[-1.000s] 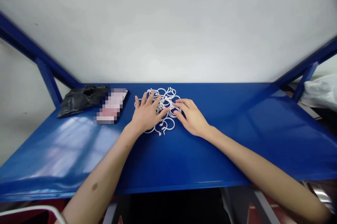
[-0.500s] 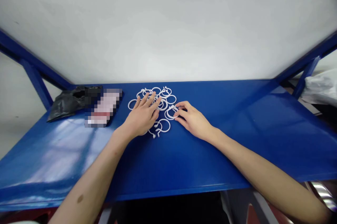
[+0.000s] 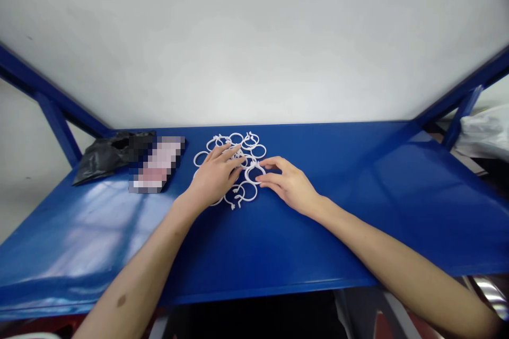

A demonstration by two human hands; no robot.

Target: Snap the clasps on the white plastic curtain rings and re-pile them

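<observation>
A pile of several white plastic rings [image 3: 245, 144] lies on the blue metal table [image 3: 358, 206] near the back wall. My left hand [image 3: 212, 180] rests flat on the left part of the pile, fingers stretched out over the rings. My right hand [image 3: 290, 186] is at the pile's right edge, thumb and forefinger pinched on a single white ring [image 3: 253, 172] that still touches the table. Two more rings [image 3: 242, 193] lie just in front of my left hand.
A crumpled black plastic bag [image 3: 101, 157] sits at the back left, with a blurred flat object [image 3: 157, 165] beside it. Blue frame struts [image 3: 55, 121] rise at both ends of the table. A white bag [image 3: 483, 132] lies beyond the right end.
My right hand has drawn back slightly and closed its thumb and forefinger on one ring at the pile's edge. My left hand has stayed flat on the pile, shifting little.
</observation>
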